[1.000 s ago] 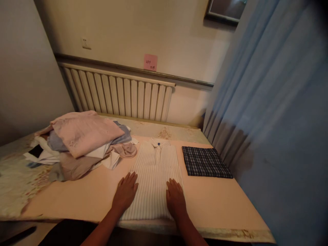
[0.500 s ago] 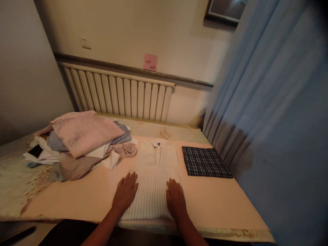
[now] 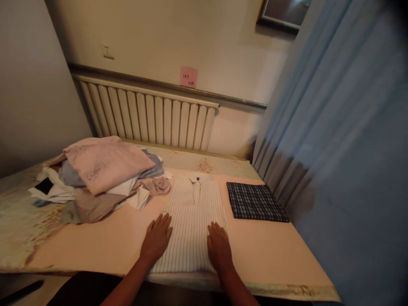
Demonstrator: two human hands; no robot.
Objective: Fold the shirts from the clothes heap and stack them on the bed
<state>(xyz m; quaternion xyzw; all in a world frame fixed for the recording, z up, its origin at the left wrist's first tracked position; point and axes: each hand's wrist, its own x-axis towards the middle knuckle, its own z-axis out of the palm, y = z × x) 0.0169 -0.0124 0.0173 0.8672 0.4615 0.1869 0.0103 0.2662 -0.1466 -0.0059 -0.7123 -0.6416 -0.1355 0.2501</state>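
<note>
- Here we are at the bench (image 3: 19, 242), and the white striped shirt (image 3: 191, 242) lies flat in the near middle, collar to the far side, on a peach cloth (image 3: 89, 250).
- Both hands are down on it, well apart from each other, palms low and fingers stretched out: the left hand (image 3: 156, 239) covers the shirt's left edge, the right hand (image 3: 219, 246) its right edge.
- Those palms hide their own undersides and the strips of fabric beneath, so how hard they press, I cannot tell.
- The forearms run out of view at the near edge; a dark long object (image 3: 22, 292) at the near left is cut off too.
- Over on the left, a clothes pile (image 3: 108, 163), pink garment on top, buries the lower pieces; where one ends and another begins is hard to make out.
- On the right, a dark plaid cloth (image 3: 256, 202) lies folded, its inner layers out of sight.
- Far side now: the top edge and the blue curtain (image 3: 350, 170) cut off a framed picture (image 3: 283, 15), and the writing on the pink note (image 3: 188, 77) is too small to read surely.
- Against half a second ago, the note and frame sit a touch further right; hands, shirt and plaid cloth hold their places.
</note>
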